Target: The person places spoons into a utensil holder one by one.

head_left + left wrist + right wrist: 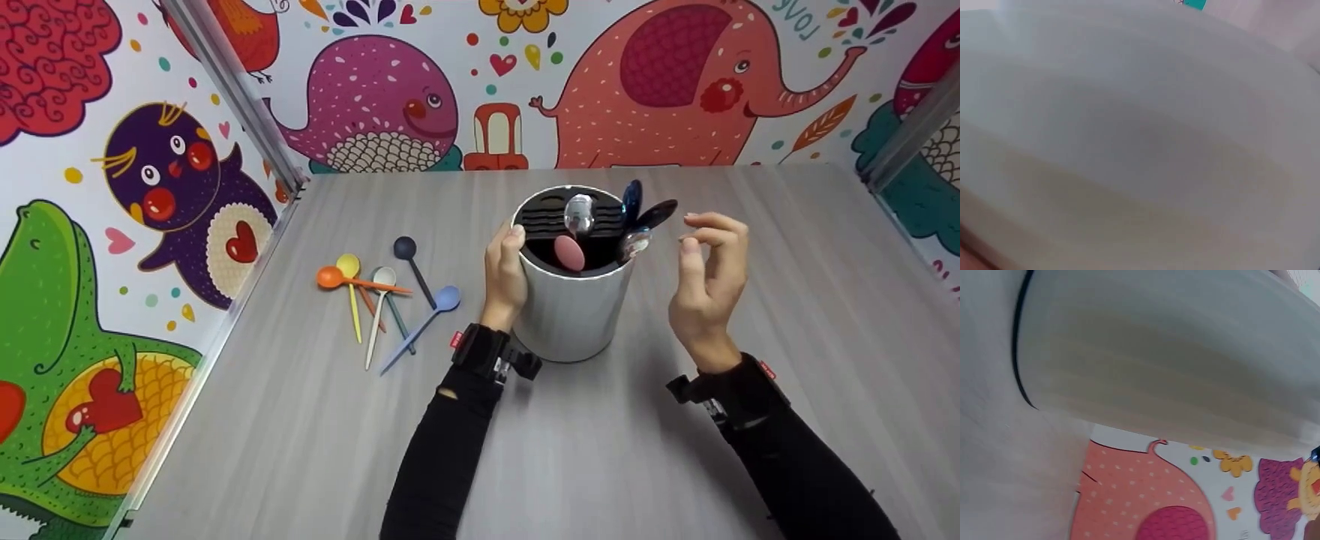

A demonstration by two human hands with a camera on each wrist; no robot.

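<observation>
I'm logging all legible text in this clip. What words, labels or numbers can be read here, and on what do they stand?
"LOVE", printed upside down on the wallpaper above the elephant's trunk.
Small red tags on the left wrist strap and the right wrist strap: too small to read.
White holder gripped by the left hand and the spoons on the table: no text visible.
Wrist views: nothing readable.
</observation>
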